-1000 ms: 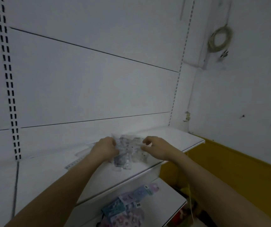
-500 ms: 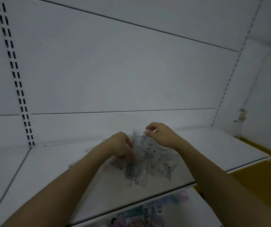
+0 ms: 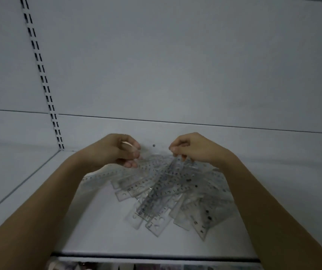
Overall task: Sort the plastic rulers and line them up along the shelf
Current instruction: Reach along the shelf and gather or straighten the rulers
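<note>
Clear plastic rulers heaped crisscross mid-shelf, fanned and overlapping, none yet lined up. Left hand curled over the pile's far edge, fingertips pinching a transparent piece (hard to make out), probably to peel it free. Right hand closed in a pinch on one ruler's top end, tilting it up, likely to separate it from the tangle.

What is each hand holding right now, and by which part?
Right hand pinches a clear ruler by its far end. Left hand grips a transparent ruler, part unclear.
</note>
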Demonstrator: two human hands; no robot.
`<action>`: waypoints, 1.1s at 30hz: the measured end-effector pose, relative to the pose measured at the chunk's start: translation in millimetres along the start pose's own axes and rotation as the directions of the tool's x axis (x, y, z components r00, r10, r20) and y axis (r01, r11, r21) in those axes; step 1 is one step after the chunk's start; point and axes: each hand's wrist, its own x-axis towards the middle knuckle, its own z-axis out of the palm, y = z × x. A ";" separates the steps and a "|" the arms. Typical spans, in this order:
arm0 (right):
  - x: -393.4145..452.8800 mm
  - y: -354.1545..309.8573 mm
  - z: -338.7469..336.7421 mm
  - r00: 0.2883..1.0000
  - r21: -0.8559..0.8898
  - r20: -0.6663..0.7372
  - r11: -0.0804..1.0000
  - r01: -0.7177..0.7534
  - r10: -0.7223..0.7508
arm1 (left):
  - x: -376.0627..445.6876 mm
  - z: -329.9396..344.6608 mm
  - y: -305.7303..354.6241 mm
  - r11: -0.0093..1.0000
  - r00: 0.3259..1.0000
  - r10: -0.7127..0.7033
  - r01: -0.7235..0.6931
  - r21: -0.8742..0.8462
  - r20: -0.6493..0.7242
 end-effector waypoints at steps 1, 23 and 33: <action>0.6 0.4 1.5 0.999 -0.034 0.024 0.999 0.031 -0.030 | -0.7 -1.8 -1.1 1.000 1.000 0.017 -0.017 -0.010 -0.018; -10.6 11.7 10.7 0.989 0.020 0.138 0.998 0.059 -0.061 | 9.2 -2.3 -14.7 0.977 0.992 0.121 -0.127 0.170 0.047; -5.0 12.9 10.0 0.995 0.487 -0.096 0.870 0.082 -0.040 | 4.8 6.5 -21.4 0.944 0.995 0.035 -0.002 0.329 -0.096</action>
